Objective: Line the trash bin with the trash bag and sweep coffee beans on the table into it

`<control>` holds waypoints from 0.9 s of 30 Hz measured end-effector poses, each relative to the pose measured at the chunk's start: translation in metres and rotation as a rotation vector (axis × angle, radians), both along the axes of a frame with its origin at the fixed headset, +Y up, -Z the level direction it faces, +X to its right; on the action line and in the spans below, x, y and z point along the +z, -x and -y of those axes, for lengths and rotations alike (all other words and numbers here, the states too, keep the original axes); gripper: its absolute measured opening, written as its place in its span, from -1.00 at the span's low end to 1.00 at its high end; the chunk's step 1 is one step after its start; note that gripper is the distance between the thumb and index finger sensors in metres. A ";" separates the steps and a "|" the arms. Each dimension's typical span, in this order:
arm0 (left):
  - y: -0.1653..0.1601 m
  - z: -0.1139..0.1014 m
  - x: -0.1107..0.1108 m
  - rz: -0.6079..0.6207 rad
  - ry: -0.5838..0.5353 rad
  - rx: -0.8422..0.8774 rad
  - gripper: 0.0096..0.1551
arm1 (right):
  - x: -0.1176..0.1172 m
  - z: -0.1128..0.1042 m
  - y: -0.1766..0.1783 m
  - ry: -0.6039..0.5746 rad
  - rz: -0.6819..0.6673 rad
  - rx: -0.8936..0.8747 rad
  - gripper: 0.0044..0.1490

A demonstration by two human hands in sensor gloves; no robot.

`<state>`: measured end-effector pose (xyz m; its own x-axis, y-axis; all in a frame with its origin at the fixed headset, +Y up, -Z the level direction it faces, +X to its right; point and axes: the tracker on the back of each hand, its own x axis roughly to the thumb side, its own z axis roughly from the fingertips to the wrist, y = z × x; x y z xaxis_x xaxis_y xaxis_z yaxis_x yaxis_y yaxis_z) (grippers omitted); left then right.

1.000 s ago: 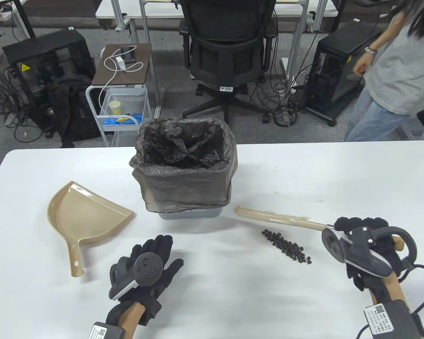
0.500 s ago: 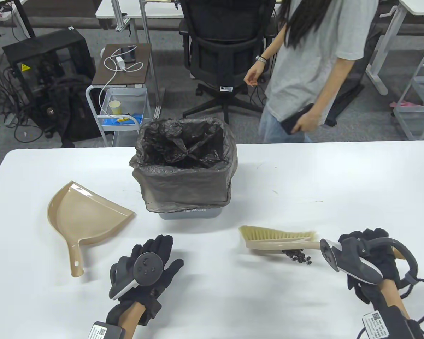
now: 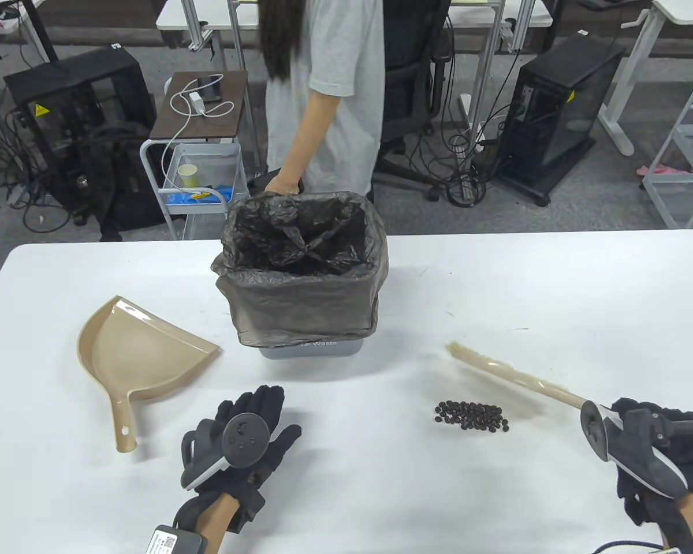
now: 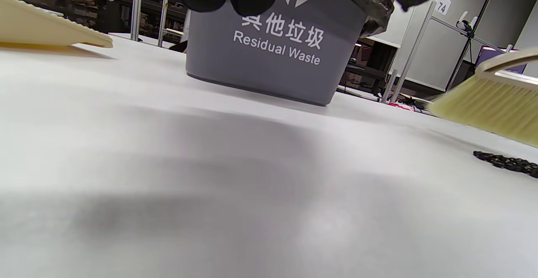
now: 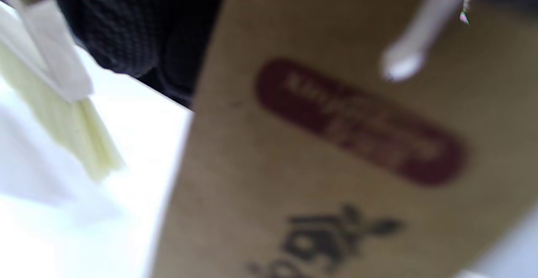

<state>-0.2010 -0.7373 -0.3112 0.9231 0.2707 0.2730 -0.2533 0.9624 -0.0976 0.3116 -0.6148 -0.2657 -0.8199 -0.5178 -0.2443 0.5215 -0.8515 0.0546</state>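
A grey trash bin [image 3: 306,349] [image 4: 269,65] stands mid-table, lined with a dark trash bag [image 3: 300,271] folded over its rim. A small heap of coffee beans [image 3: 471,416] [image 4: 506,163] lies right of centre. My right hand [image 3: 661,456] grips the handle of a tan hand brush [image 3: 511,377] [image 4: 491,103], held raised and blurred above and right of the beans; its bristles [image 5: 67,122] show in the right wrist view. My left hand [image 3: 248,444] rests flat on the table, fingers straight, holding nothing. A tan dustpan [image 3: 136,352] [image 4: 46,30] lies left of it.
A person in a grey shirt [image 3: 323,98] stands right behind the bin, one hand [image 3: 283,184] near its far rim. Beyond the white table [image 3: 496,277] are a small cart [image 3: 199,167], an office chair and computer cases.
The brush swept down over the beans, bunching them into a tighter heap, then swung up and right. My right hand moved right and toward me. The person walked from right to behind the bin.
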 end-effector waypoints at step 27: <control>-0.001 0.000 0.001 -0.002 0.002 0.000 -0.10 | 0.000 0.008 0.059 0.262 0.103 -0.275 -0.27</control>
